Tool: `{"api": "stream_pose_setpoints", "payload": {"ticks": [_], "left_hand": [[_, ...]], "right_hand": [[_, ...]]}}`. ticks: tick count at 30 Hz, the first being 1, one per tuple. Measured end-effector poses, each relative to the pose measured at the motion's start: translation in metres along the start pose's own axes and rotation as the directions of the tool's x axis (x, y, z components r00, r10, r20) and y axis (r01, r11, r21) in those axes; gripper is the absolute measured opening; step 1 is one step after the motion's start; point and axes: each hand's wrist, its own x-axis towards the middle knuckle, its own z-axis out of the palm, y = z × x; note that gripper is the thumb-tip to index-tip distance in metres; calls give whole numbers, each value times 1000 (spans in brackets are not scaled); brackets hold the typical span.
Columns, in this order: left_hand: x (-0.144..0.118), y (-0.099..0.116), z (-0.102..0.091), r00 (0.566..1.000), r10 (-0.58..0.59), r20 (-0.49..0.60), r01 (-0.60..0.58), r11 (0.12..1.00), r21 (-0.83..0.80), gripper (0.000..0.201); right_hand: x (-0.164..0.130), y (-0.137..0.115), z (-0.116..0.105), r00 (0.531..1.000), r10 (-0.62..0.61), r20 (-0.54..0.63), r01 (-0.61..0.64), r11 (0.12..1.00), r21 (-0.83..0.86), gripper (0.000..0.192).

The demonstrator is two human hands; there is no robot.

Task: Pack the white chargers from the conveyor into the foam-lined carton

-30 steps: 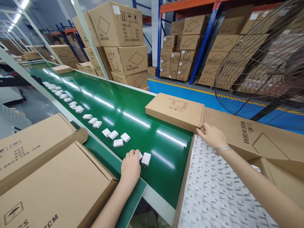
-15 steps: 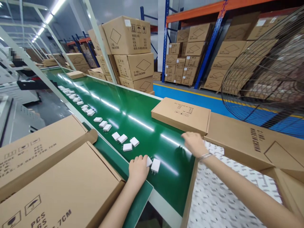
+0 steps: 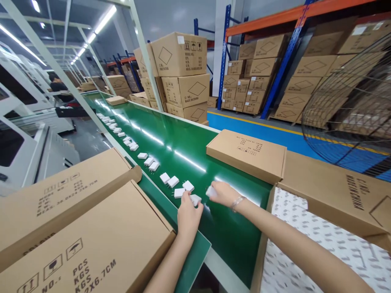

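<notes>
Probably the first trouble spot, at the left, is the front carton (image 3: 104, 232): its corner sits just beside the left forearm, so a sideways swing of the elbow could bump it. Behind it, the second carton (image 3: 61, 187) has a flap (image 3: 136, 174) jutting towards the green belt (image 3: 171, 134), where something might catch.

Along the belt's near side runs an uneven line of white adapters (image 3: 153, 166), pins pointing different ways. Several lie touching or nearly so; reaching for one might nudge a neighbour over the edge. Whether the belt is running, I cannot tell.

At the line's near end, the left hand (image 3: 188, 219) has its grip closed, thumb against fingertips, around one adapter (image 3: 195, 199), close to two others. The hold looks shallow, so the smooth casing could pivot or slip.

Just beyond, the right hand (image 3: 224, 194) has its grip around another adapter (image 3: 211, 191); blur hides how firm that is. With the hands so near each other, a knock could jar a piece loose.

Farther right, past the closed box (image 3: 246, 154), the right forearm crosses the wall of the open carton (image 3: 263, 250) and its white, dark-flecked contents (image 3: 305, 244). A low elbow could drag the top layer askew.
</notes>
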Motion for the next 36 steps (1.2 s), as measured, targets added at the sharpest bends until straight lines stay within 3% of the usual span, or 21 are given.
{"api": "stream_pose_setpoints", "payload": {"ticks": [3, 7, 11, 14, 19, 25, 29, 34, 36], "left_hand": [[-2, -4, -1, 996, 77, -33, -76, 997, 31, 34], [-9, -2, -4, 968, 233, 88, -249, 907, 339, 28], [-11, -2, -5, 968, 249, 41, -232, 815, 530, 27], [-6, -4, -5, 960, 278, -26, -201, 753, 626, 30], [8, -6, -4, 970, 226, -85, -132, 791, 597, 30], [13, 3, -2, 997, 49, 57, -73, 798, 599, 34], [12, 9, 0, 996, 36, 84, -81, 779, 621, 38], [20, 14, -8, 978, -52, 203, -86, 786, 613, 32], [22, 16, -13, 979, 7, 205, -131, 790, 599, 34]], "right_hand": [[40, -10, -13, 995, 96, -16, -96, 995, 34, 37], [81, -48, -10, 990, 131, 54, -135, 989, 64, 33], [103, -77, -4, 970, 185, 155, -196, 979, 58, 29], [108, -77, -5, 950, 218, 225, -237, 970, 60, 28], [83, -32, -11, 945, 241, 221, -270, 956, 113, 26], [17, 32, -4, 990, 98, 105, -126, 942, 311, 39], [-14, 50, 10, 989, 134, 56, -145, 918, 368, 44], [-36, 58, 24, 986, 163, 32, -162, 895, 417, 39], [-42, 60, 24, 986, 163, 28, -159, 886, 435, 38]]}}
